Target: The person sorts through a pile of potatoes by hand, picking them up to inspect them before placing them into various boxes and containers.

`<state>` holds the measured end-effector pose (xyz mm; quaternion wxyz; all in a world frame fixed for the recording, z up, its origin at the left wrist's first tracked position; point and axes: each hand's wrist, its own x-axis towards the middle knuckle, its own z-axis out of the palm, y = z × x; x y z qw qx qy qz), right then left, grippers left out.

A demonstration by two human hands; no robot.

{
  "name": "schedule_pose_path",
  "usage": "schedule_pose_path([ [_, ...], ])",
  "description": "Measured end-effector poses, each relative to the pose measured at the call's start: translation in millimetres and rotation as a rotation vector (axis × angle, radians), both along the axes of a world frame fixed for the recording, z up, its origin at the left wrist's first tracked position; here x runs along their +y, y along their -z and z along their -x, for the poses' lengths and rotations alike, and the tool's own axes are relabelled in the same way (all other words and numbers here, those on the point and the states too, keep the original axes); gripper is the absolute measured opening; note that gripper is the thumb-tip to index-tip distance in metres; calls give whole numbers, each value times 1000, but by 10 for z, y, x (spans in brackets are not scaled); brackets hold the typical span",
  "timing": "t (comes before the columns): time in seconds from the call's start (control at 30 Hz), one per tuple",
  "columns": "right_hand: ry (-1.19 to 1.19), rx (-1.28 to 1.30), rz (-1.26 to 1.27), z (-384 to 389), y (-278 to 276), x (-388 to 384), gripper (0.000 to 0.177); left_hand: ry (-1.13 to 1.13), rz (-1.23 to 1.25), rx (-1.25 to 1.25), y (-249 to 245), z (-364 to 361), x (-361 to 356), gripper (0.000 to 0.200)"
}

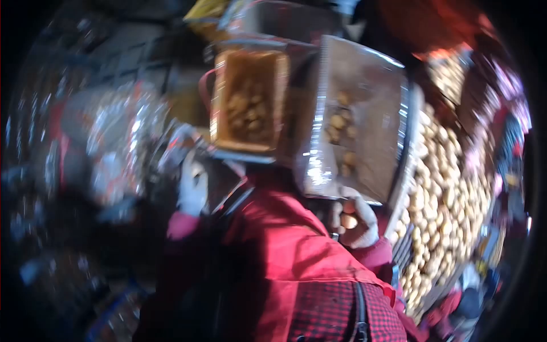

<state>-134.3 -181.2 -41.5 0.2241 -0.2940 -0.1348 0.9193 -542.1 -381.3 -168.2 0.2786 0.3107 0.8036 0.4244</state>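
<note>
My right hand, in a pale glove, is closed around small round potato-like pieces at the near edge of a plastic-lined box. Several similar pieces lie inside that box. My left hand, also in a pale glove, is at the left beside crumpled clear plastic; blur hides its fingers and whether it holds anything. Between and beyond the hands stands a smaller orange-brown container with several round pieces at its bottom.
A large heap of pale round pieces fills the right side behind a raised edge. Shiny clear plastic bags lie at the left. Another person's sleeve shows at the lower right. A grey container is at the top.
</note>
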Motion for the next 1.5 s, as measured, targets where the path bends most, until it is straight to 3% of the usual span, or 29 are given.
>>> schedule_pose_path([
  [0.1,-41,-318,-61,88,-331,17,38,127,-18,220,-323,-269,542,58],
  [0.13,-6,-220,66,-4,-154,11,43,147,-74,337,-297,-313,737,57],
  [0.17,119,-128,-28,-21,-420,-38,38,182,-35,397,-314,-354,968,58],
  [0.23,277,-161,117,-222,-443,-210,43,396,-207,534,-413,-539,1607,55],
  [0.37,591,-309,60,-601,-751,-717,46,810,-520,607,-756,-1308,2710,50],
  [0.43,801,-313,34,-821,-744,-1024,48,1158,-780,398,-1158,-2001,3079,52],
  [0.47,916,-304,17,-903,-656,-1205,47,1233,-733,246,-1415,-2417,3108,51],
  [0.53,1096,-313,19,-975,-680,-1533,48,1416,-897,300,-1560,-2921,3212,47],
  [0.57,1190,-283,15,-1012,-605,-1706,47,1624,-974,431,-1751,-3458,3112,46],
  [0.73,1414,-481,48,-1154,-611,-2374,50,2142,-1053,230,-1731,-4859,2513,63],
  [0.77,1480,-409,-30,-1186,-572,-2522,43,2191,-1009,240,-1762,-5070,2391,63],
  [0.83,1472,-674,-67,-1263,-491,-2720,55,2173,-1140,217,-1753,-5573,2244,66],
  [0.9,1573,-624,-27,-1325,-455,-2847,52,2147,-1092,283,-1695,-6134,2212,73],
  [0.97,1700,-455,44,-1392,-399,-2950,50,2053,-1097,466,-1715,-6679,2208,77],
  [1.03,1676,-574,-51,-1514,-309,-3056,46,2004,-1058,689,-1449,-7241,2331,77],
  [1.07,1713,-566,-39,-1576,-319,-3053,43,2019,-966,938,-1411,-7408,2354,75],
  [1.1,1757,-556,-12,-1600,-326,-3054,40,1893,-1118,903,-1237,-7508,2362,53],
  [1.13,1658,-806,-152,-1648,-390,-3045,42,1822,-1324,711,-872,-7727,2499,51],
  [1.17,1553,-1080,-277,-1699,-454,-3035,46,2025,-1039,692,-1307,-7511,2299,54],
  [1.2,1463,-1339,-384,-1750,-518,-3026,53,1891,-1287,612,-1166,-7489,2302,61],
  [1.23,1583,-1094,-254,-1809,-630,-2979,54,1960,-1212,670,-1371,-7312,2186,62],
  [1.27,1777,-634,-114,-1894,-653,-2953,54,1940,-1280,469,-1308,-7182,2103,60],
  [1.3,1780,-676,-112,-1964,-632,-2910,54,1896,-1352,266,-1296,-7066,2050,58],
  [1.33,1782,-719,-110,-2032,-612,-2868,55,2040,-1238,80,-1402,-6794,1904,55],
  [1.37,1562,-1256,-211,-2051,-557,-2810,58,2168,-1104,-108,-1587,-6478,1702,51],
  [1.4,1245,-1753,-304,-2051,-521,-2762,61,2317,-1190,-158,-1793,-6284,1543,51],
  [1.43,989,-1706,29,-2060,-805,-2698,64,2445,-1128,-73,-1820,-6098,1423,49],
  [1.47,1446,-1228,-80,-2013,-90,-2628,69,2614,-1060,-96,-1900,-6014,1362,49],
  [1.5,1542,-1102,-162,-1993,234,-2586,73,2562,-1131,33,-1838,-5916,1278,46],
])
